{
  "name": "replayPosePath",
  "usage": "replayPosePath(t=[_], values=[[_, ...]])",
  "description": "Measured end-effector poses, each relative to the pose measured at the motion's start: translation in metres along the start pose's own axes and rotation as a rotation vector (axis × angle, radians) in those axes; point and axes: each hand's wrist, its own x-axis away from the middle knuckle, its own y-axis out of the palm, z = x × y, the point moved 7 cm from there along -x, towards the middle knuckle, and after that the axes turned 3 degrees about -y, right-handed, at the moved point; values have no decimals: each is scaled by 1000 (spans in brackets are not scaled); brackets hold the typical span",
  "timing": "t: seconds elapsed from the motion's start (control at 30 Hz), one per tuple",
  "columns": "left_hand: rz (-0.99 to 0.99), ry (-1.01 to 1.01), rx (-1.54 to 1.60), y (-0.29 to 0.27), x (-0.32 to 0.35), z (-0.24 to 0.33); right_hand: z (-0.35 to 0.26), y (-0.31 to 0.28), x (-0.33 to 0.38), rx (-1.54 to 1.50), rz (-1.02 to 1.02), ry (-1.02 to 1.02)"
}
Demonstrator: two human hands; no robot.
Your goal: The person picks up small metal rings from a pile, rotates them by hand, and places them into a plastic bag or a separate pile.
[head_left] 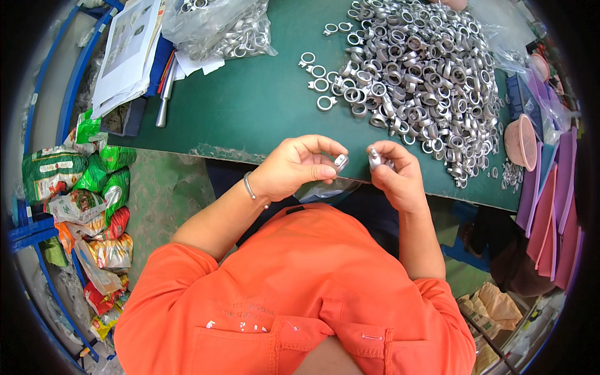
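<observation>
Over the near edge of the green table, my left hand point(299, 167) pinches a small silver metal ring point(340, 162) between thumb and fingertips. To its right, my right hand point(401, 175) is closed on another silver metal part point(375, 159), partly hidden by the fingers, so its full shape cannot be made out. The two hands are a little apart, and the parts in them do not touch. Beyond my right hand lies a large heap of similar silver rings point(431, 81), each with a small lug. A few loose rings point(325, 103) lie at the heap's left side.
A clear plastic bag point(219, 31) of rings sits at the far left of the green table point(250, 94), beside papers point(128, 50) and a metal-handled tool point(164, 106). A pink basket point(522, 142) stands at the right edge. Colourful packets point(94, 206) fill the left shelf.
</observation>
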Motion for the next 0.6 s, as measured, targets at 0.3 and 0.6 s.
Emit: replayPosePath(t=[0.3, 0.6], values=[[-133, -94, 343, 14, 5, -6, 1, 7, 11, -573, -154, -11], [487, 319, -890, -29, -18, 62, -49, -11, -22, 1079, 295, -453]])
